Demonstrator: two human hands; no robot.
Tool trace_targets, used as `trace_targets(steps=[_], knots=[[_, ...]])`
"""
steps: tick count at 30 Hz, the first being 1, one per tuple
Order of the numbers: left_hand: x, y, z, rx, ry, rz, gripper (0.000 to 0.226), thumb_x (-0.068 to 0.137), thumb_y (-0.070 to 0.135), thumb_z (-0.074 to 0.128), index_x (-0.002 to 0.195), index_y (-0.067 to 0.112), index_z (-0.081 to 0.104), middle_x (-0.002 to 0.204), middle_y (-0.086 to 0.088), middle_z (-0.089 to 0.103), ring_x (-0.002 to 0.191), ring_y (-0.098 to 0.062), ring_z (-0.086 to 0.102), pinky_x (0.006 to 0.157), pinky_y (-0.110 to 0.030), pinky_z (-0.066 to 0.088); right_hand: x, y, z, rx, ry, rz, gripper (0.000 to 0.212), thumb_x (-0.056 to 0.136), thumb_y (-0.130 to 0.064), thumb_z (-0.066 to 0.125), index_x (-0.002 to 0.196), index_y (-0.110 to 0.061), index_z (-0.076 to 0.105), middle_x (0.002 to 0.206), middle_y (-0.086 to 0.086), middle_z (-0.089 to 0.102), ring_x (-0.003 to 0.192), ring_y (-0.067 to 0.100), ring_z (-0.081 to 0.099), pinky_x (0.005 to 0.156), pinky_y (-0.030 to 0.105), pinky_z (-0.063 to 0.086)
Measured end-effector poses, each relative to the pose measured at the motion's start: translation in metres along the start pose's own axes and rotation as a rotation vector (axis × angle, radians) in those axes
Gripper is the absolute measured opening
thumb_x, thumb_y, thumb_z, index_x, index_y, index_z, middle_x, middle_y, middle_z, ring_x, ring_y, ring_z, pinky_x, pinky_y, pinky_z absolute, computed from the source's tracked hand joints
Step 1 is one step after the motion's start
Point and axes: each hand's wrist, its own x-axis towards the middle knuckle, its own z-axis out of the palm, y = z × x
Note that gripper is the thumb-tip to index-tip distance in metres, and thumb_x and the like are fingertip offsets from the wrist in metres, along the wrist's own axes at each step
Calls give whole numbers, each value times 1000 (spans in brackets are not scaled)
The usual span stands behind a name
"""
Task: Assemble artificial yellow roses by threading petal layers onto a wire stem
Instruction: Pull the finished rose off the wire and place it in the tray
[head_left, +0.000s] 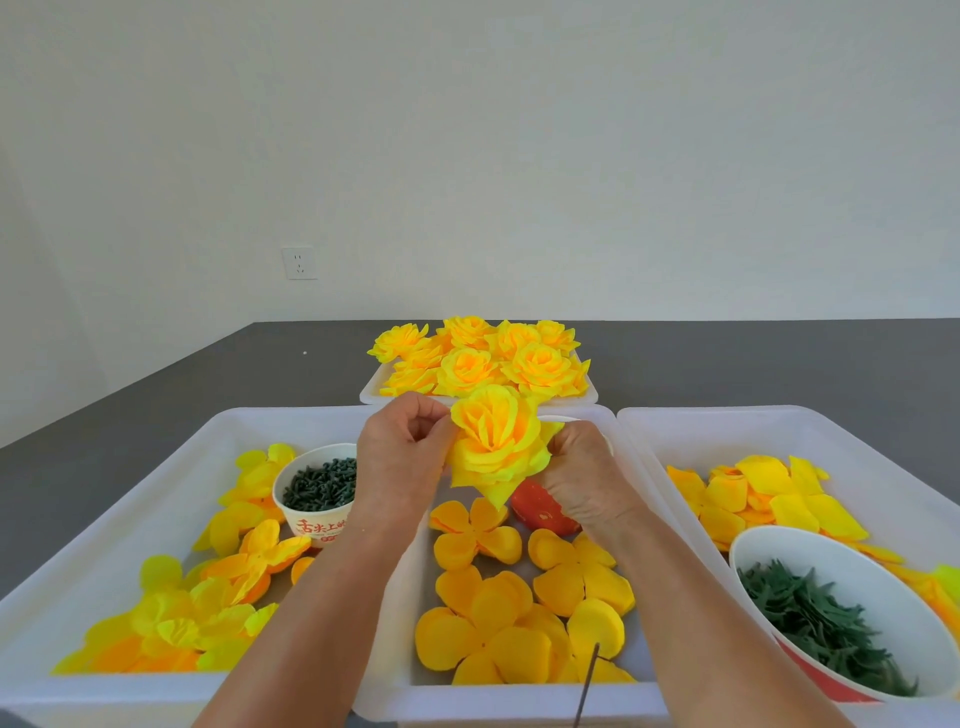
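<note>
A half-built yellow rose (496, 441) is held up above the middle tray, its open face turned toward me. My left hand (402, 457) pinches its left outer petals. My right hand (584, 480) grips it from the right and below. The stem under the flower is hidden by my hands. Loose orange-yellow petal layers (519, 597) lie flat in the middle white tray (519, 699). A thin dark wire (587, 680) sticks up at that tray's near edge.
The left tray (171, 452) holds yellow petal layers (197, 613) and a paper cup of dark green pieces (319, 486). The right tray (779, 415) holds petals (769, 499) and a bowl of green sepals (831, 629). Finished roses (483, 358) fill the far tray. A red cup (540, 512) lies under my right hand.
</note>
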Motion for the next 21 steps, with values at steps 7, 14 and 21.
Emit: trace_targets(steps=[7,14,21], knots=[[-2,9,1,-284,-115,-196,16,84,-3,61,72,8,62,67,-8,62,60,-17,58,54,-29,53,-1,-2,-3,35,49,-39,12,88,-8,64,93,1,70,96,17,70,92,32,62,85,39,50],[0,4,0,-214,-113,-79,16,81,-9,63,86,7,64,83,-15,64,69,-18,55,52,-16,45,-2,-2,-5,3,7,-65,15,92,-6,58,96,5,68,96,21,68,93,35,61,85,41,50],[2,0,-1,43,-5,42,29,78,-3,69,74,26,69,69,1,66,60,-16,53,58,-26,48,-6,-9,-3,125,6,-110,15,87,-3,63,84,-14,73,87,3,70,88,21,63,83,31,51]])
